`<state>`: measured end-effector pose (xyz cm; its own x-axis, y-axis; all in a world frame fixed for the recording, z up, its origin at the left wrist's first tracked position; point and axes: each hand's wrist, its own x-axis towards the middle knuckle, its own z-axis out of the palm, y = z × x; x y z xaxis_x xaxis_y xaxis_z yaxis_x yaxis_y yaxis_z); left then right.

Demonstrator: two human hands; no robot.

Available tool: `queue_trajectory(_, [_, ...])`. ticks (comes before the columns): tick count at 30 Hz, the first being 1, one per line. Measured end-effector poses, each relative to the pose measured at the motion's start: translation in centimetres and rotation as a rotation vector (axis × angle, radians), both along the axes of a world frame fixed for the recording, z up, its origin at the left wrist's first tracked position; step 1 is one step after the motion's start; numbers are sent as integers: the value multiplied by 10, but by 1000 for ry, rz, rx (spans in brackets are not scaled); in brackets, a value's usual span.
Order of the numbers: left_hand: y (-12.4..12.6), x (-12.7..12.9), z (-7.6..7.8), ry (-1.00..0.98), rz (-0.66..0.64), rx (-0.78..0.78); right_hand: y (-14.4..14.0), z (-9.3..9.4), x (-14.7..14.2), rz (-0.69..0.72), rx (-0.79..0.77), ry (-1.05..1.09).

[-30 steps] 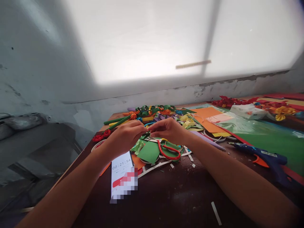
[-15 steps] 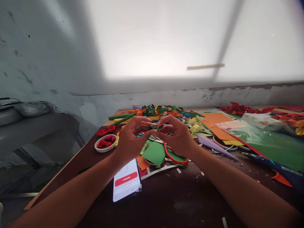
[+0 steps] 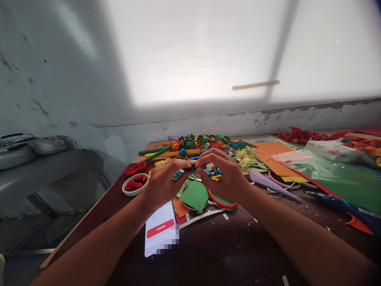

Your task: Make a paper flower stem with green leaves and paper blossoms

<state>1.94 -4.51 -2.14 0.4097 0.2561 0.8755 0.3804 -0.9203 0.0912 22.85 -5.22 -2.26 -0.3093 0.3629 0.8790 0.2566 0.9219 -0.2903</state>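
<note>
Head view. Lowered a little since half a second ago: both hands now sit closer to the worktop [image 3: 208, 254], where before they were raised above the paper heap. Left hand [image 3: 163, 183] and right hand [image 3: 224, 174] meet fingertip to fingertip, pinched shut on a small dark green paper piece [image 3: 191, 168] held between them, just above the clutter at 12 o'clock from the phone. Grip unchanged in kind, only tighter together and lower; judged as fine folding or rolling of that strip, carried on closer to the surface.

Green paper piece: thin, matte, creased, too small to read its exact shape. Directly beneath the hands, a flat green card sheet [image 3: 195, 195], smooth with cut straight edges, and beside it at 3 o'clock a red loop handle [image 3: 222, 203], glossy plastic, probably scissors, blades hidden. Phone [image 3: 160, 230] at 6 o'clock from the left hand, flat, glassy, screen lit with a red bar. At 9 o'clock, a shallow white round dish [image 3: 135, 184] holding small red paper roses, tightly coiled. At 12 o'clock, rolled green and yellow paper sticks [image 3: 160, 151] among curled strips. At 3 o'clock, orange sheet [image 3: 270, 153], purple paper cone [image 3: 268, 180], and a blue glue gun [image 3: 348, 212] with orange trigger. Worktop dark brown, scuffed, littered with white offcuts.
</note>
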Motion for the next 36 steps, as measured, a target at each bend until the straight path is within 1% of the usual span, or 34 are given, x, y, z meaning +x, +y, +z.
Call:
queue_trajectory(5, [-1,1,3,30,10,60,2,-3,2,-14,-27,-71])
queue_trajectory(8, [-2,0,3,-9,17,13,4,-5,3,13,-70,-85])
queue_trajectory(11, [-2,0,4,-73,-6,-57,6,-6,2,46,-125,-76])
queue_trajectory(14, [-2,0,5,-43,-39,-52,7,-6,1,33,-115,-73])
queue_trajectory(16, [-2,1,7,-14,-63,-58,8,-5,1,21,-88,-108])
queue_trajectory(18, [-2,2,8,-22,-95,-130,8,-3,2,21,-71,-149])
queue_trajectory(21, [-3,2,12,-9,-146,-329,8,-2,6,52,-56,-183])
queue_trajectory(24, [-2,-1,14,67,-194,-499,9,-3,10,101,-76,-231])
queue_trajectory(26, [-1,-3,14,124,-222,-574,11,-3,11,127,-106,-241])
queue_trajectory(28, [0,-3,12,159,-232,-614,12,-2,12,142,-119,-208])
queue_trajectory(32, [3,1,5,127,-189,-632,13,-2,12,148,-127,-170])
queue_trajectory(34, [4,3,2,132,-159,-620,14,-3,12,128,-142,-178])
queue_trajectory(36, [4,3,1,173,-119,-571,16,-4,12,98,-143,-173])
